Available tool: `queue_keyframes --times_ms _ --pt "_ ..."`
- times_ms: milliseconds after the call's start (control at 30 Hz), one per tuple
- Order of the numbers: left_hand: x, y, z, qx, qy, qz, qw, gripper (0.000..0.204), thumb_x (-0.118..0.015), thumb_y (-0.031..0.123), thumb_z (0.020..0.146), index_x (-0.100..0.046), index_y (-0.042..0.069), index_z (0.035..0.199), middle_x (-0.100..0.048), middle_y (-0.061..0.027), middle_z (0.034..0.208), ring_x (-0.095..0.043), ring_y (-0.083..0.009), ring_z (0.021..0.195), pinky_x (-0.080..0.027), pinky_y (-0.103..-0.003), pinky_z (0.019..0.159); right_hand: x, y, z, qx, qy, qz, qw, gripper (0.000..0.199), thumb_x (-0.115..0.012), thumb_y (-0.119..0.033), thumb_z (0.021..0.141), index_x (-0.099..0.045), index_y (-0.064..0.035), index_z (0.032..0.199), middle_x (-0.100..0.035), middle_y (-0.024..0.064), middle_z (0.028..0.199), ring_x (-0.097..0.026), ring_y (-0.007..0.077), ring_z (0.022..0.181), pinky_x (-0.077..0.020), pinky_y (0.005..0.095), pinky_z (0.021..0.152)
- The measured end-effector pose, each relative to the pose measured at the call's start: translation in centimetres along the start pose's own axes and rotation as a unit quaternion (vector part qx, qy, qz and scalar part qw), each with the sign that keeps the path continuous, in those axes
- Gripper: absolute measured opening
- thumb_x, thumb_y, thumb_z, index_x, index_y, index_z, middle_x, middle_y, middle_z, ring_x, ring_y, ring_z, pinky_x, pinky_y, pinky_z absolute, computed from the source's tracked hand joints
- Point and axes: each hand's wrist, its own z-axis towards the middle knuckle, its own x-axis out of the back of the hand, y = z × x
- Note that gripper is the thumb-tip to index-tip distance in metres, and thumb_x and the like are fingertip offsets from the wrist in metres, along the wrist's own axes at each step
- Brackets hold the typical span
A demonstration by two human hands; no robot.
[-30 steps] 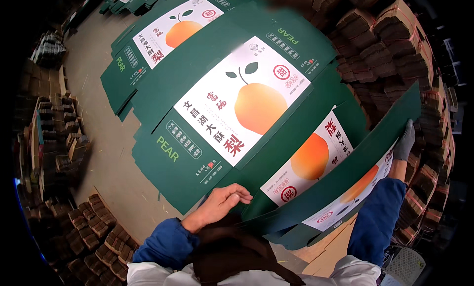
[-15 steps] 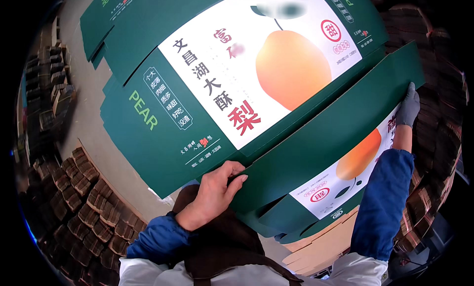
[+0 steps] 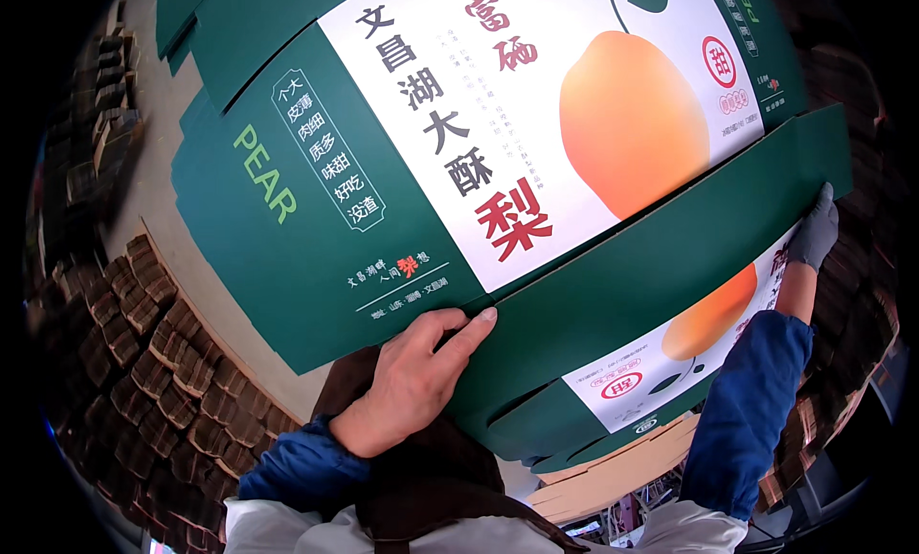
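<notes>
A large green cardboard box blank (image 3: 383, 257), printed with a white panel and a yellow-orange pear, spreads out in front of me. Along its near side, a long green strip (image 3: 613, 238) stands folded up, and a smaller pear print shows below it. My left hand (image 3: 412, 377), bare, grips the left end of this strip at the corner, index finger and thumb near the edge. At the strip's far right end, my right hand (image 3: 816, 231) wears a grey glove and holds the edge. The fingers behind the cardboard are hidden on both hands.
Several stacks of brown cardboard (image 3: 182, 382) stand at the left, with more stacks (image 3: 852, 296) at the right. Pale floor (image 3: 206, 296) runs between the left stacks and the blank. Plain brown cardboard (image 3: 613, 473) lies below the green strip, close to my body.
The printed panel has shifted right and closer to the folded strip, and the dark gap between them has narrowed. Both hands keep their hold; the right one has moved slightly right and nearer.
</notes>
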Motion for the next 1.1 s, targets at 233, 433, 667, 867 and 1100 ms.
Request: queue_keyframes --times_ms 233,433,667,867,1100 --pt "0.4 -0.1 0.0 0.024 -0.039 0.013 0.999 0.054 -0.064 -0.002 0.076 -0.062 0.012 0.129 -0.054 -0.0085 0.102 -0.061 -0.0213 0.08 -0.053 -0.031 0.068 -0.9 -0.2 -0.5 0.013 -0.006 -0.023 1.0 0.054 -0.053 -0.047 0.097 -0.065 0.0037 0.11 -0.069 0.0119 0.099 -0.062 0.0184 0.089 -0.0468 0.0302 0.083" --pt "1.7 0.6 0.2 0.043 -0.077 0.027 0.996 0.056 -0.061 -0.002 0.078 -0.059 0.013 0.132 -0.054 -0.0099 0.104 -0.061 -0.0222 0.085 -0.053 -0.031 0.071 -0.7 0.0 -0.1 0.009 -0.011 -0.061 0.998 0.054 -0.052 -0.048 0.097 -0.066 0.003 0.109 -0.068 0.0121 0.1 -0.061 0.0187 0.089 -0.0467 0.0309 0.083" --pt "1.2 0.3 0.7 0.03 -0.052 0.025 0.998 0.055 -0.065 -0.009 0.075 -0.063 0.01 0.126 -0.052 -0.0087 0.096 -0.059 -0.0217 0.079 -0.051 -0.031 0.065 -0.6 -0.3 -0.7 0.017 -0.006 -0.056 0.998 0.057 -0.052 -0.049 0.097 -0.065 0.0055 0.108 -0.068 0.0124 0.099 -0.061 0.0192 0.087 -0.047 0.031 0.082" --pt "1.2 0.0 0.7 0.02 -0.059 0.023 0.998 0.054 -0.065 -0.008 0.076 -0.062 0.009 0.127 -0.052 -0.0096 0.097 -0.059 -0.0221 0.08 -0.051 -0.031 0.066 -0.5 0.3 -1.0 0.002 -0.017 -0.05 0.999 0.058 -0.053 -0.05 0.096 -0.065 0.006 0.108 -0.068 0.0113 0.096 -0.06 0.0183 0.085 -0.047 0.0306 0.081" --pt "1.1 -0.3 0.8 0.022 -0.068 0.02 0.997 0.055 -0.065 -0.007 0.076 -0.061 0.008 0.128 -0.051 -0.0094 0.098 -0.059 -0.0223 0.081 -0.052 -0.031 0.066 -0.9 0.8 -0.7 0.008 -0.012 -0.064 0.998 0.056 -0.054 -0.049 0.096 -0.066 0.0048 0.105 -0.068 0.0094 0.093 -0.059 0.0165 0.083 -0.047 0.0296 0.079"
